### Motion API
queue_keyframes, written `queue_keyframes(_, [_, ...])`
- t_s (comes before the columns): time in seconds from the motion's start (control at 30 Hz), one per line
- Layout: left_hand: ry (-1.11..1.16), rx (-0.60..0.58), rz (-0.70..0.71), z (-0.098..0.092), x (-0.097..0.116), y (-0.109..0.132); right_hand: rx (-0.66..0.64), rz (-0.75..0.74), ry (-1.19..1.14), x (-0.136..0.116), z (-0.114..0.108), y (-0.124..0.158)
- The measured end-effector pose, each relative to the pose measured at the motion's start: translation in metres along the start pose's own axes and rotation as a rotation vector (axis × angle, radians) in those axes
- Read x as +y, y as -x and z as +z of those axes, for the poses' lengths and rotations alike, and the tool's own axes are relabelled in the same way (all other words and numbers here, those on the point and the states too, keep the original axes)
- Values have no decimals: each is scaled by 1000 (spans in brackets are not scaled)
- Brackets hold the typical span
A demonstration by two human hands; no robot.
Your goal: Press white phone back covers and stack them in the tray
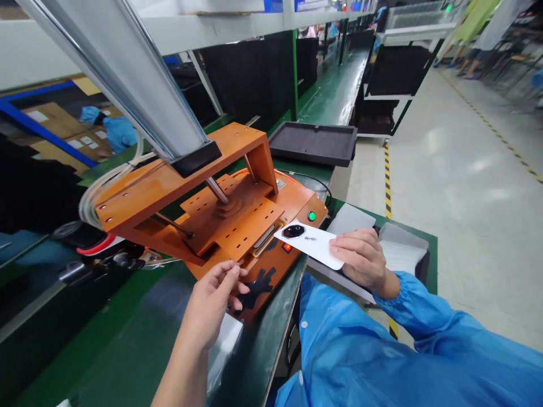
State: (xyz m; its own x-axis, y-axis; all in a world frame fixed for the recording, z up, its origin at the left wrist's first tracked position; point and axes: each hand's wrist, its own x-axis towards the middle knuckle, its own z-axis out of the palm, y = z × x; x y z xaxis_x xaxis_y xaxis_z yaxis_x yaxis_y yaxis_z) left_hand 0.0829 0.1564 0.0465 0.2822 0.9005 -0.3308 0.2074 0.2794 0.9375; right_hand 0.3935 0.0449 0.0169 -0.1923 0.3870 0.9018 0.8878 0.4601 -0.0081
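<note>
My right hand (361,259) grips one end of a thin white phone back cover (320,244) with a round black camera area at its far end. The cover is tilted beside the front right corner of an orange press (292,206). At the press's front edge is my left hand (218,291), its fingers loosely bent and apart, with nothing visible in them. The press's upper plate (235,217) hangs above a slot where a pale, flat piece (265,236) shows partly; the rest is hidden.
A green button (312,216) and a lit red switch (287,247) sit on the press. Beyond it lies a black tray (314,141). White sheets (403,251) are stacked at right. A clear plastic bag (227,345) lies near my left wrist. Other people stand far off.
</note>
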Motion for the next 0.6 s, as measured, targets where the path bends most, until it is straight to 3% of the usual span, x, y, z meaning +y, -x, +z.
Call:
queue_keyframes(0.17, [3,-10,-2,12,7,-4,11,21,16,8,1,8])
queue_keyframes(0.33, [155,99,95,47,22,-27,-18,7,45,14,12,13])
queue_keyframes(0.5, [286,207,182,74,37,-50,11,24,31,23,46,10])
queue_keyframes(0.6, [299,220,179,75,23,-27,39,37,-15,30,75,-2])
